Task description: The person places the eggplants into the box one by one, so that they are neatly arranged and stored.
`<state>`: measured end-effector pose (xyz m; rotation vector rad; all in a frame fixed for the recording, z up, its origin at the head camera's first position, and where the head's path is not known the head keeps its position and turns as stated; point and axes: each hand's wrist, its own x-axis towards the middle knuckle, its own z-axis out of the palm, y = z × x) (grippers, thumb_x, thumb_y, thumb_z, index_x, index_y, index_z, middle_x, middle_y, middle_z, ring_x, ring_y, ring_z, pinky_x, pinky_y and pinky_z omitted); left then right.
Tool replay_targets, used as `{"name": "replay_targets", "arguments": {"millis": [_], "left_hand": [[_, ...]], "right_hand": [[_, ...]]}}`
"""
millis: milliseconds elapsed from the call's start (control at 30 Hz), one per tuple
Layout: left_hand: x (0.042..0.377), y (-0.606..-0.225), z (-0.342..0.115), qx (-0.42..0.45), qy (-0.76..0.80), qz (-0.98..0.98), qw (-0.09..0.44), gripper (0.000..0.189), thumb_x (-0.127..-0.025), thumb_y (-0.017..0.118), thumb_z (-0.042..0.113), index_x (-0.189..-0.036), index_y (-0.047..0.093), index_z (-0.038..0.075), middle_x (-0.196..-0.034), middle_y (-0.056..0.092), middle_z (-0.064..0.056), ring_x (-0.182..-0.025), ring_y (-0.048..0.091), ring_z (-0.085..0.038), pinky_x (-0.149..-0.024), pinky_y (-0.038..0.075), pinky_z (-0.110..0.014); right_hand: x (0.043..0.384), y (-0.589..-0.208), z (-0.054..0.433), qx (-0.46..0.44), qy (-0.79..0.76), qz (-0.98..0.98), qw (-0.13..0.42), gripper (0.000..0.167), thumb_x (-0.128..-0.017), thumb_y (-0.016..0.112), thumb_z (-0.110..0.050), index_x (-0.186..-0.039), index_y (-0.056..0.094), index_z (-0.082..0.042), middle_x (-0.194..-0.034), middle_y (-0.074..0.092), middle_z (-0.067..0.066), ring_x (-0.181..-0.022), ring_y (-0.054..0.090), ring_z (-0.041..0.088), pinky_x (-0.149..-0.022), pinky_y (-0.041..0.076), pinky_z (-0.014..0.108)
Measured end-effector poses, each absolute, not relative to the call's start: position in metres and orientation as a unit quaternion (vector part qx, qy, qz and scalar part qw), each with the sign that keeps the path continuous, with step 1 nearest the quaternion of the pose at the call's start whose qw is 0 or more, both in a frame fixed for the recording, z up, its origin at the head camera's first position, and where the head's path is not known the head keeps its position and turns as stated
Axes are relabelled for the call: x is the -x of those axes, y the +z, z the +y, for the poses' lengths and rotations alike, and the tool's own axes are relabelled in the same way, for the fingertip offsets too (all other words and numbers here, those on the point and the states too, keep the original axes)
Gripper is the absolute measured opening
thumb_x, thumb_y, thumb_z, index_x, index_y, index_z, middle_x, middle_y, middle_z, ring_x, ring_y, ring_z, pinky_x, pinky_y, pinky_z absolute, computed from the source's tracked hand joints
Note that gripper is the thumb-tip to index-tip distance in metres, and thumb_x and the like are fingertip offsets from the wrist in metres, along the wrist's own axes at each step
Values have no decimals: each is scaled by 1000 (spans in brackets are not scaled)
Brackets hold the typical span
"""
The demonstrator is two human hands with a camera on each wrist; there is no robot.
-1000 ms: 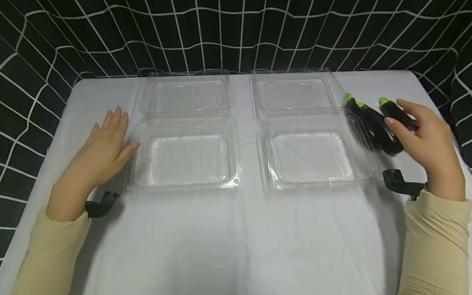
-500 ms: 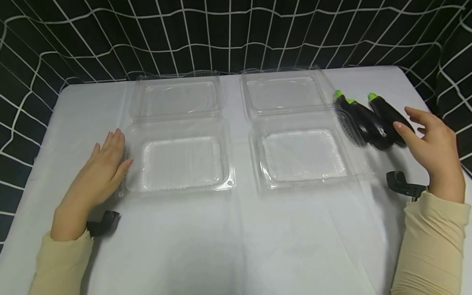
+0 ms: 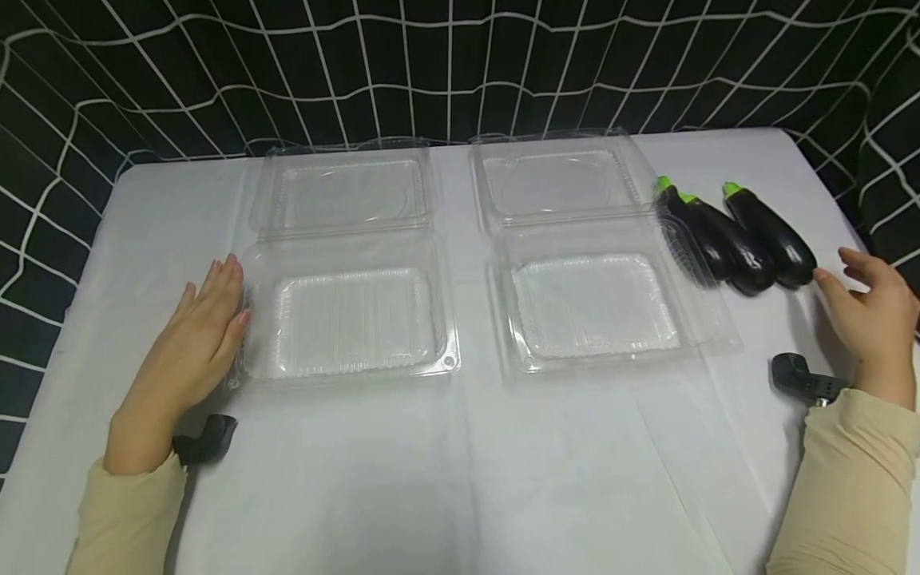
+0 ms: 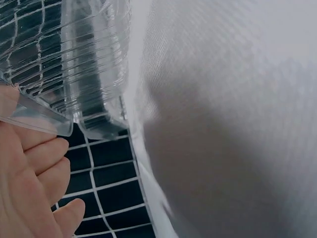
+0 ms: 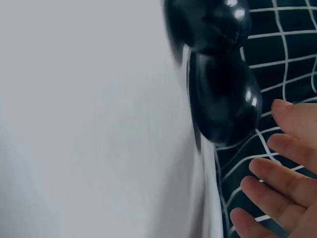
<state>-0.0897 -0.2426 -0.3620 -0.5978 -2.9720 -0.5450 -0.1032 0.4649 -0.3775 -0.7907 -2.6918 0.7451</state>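
Three dark purple eggplants with green caps lie close together at the right of the table in the head view: a left one (image 3: 697, 239), a middle one (image 3: 747, 259) and a right one (image 3: 772, 235). My right hand (image 3: 877, 307) is just right of their lower ends, fingers loosely bent and holding nothing. In the right wrist view a rounded eggplant end (image 5: 225, 99) is near its fingertips. My left hand (image 3: 190, 343), fingers straight, is at the left side of a clear plastic clamshell box (image 3: 449, 359). The left wrist view shows fingers by the box's ribbed wall (image 4: 94, 59).
Another clear clamshell box (image 3: 528, 359) stands to the right with its lid (image 3: 561, 184) laid back, its right edge by the eggplants. The left box's lid (image 3: 352, 188) is also laid back. A white-gridded black cloth (image 3: 460, 72) rises behind the white table (image 3: 460, 479).
My right hand has let go of the right eggplant and drawn back rightward. That eggplant now lies beside the other two. The view has shifted slightly; my left hand sits a little lower.
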Motion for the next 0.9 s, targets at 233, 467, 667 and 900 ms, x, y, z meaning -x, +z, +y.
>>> {"name": "replay_targets", "arguments": {"millis": [233,467,667,900], "left_hand": [[90,-360,-241,196,-175,-964,30,57,-103,34,24,-146,16,-8,-151,19,-24,-142,13,-32,-114,6,-51],[90,-359,-241,193,-175,-965,26,58,-102,35,25,-146,17,-9,-151,19,-24,-142,12,-33,-114,5,-50],[91,-359,-241,196,-172,-965,28,58,-103,34,25,-146,16,-9,-151,20,-25,-142,13,-33,-114,6,-51],[89,-359,-241,193,-169,-966,28,58,-102,34,25,-146,17,-8,-151,20,-24,-142,14,-33,-114,5,-50]], "right_hand": [[103,-385,456,303,312,-892,122,51,-96,49,-30,-144,40,-17,-147,40,-1,-131,38,4,-106,31,21],[106,-396,458,283,378,-867,160,50,-93,57,-20,-142,44,-18,-141,46,-4,-121,45,0,-102,35,18],[108,-398,455,261,401,-862,170,50,-91,61,-16,-139,48,-16,-136,51,-3,-112,50,-3,-92,38,8],[109,-399,453,273,422,-846,178,48,-90,62,-13,-137,51,-16,-119,57,-10,-95,51,-6,-81,40,3]]}}
